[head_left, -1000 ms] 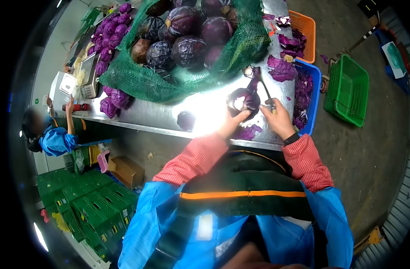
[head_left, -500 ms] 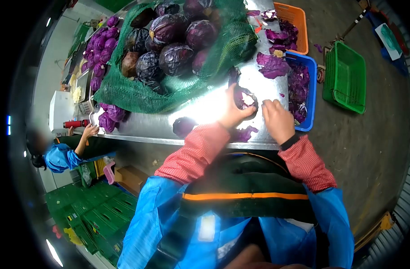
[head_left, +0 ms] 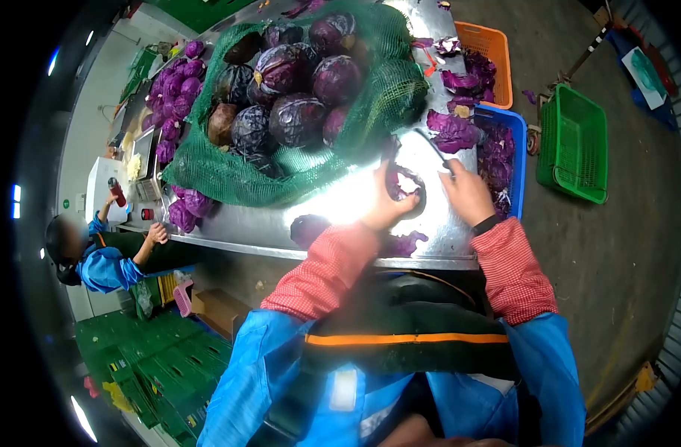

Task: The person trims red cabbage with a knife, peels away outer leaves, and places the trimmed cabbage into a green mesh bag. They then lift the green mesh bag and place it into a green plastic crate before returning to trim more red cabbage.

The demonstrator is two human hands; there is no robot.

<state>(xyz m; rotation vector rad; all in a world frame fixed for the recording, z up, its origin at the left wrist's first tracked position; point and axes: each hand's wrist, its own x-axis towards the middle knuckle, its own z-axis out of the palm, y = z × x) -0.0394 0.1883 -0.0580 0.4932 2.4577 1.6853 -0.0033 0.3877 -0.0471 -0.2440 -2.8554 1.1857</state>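
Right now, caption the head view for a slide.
Left hand steadies red cabbage on steel table; right hand holds knife.

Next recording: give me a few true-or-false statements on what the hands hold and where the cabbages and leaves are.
1. The left hand holds a red cabbage. True.
2. The right hand is empty. False: it grips a knife.
3. Whole cabbages lie in a green net bag. True.
4. The blue crate is full of whole cabbages. False: it holds loose purple leaves.
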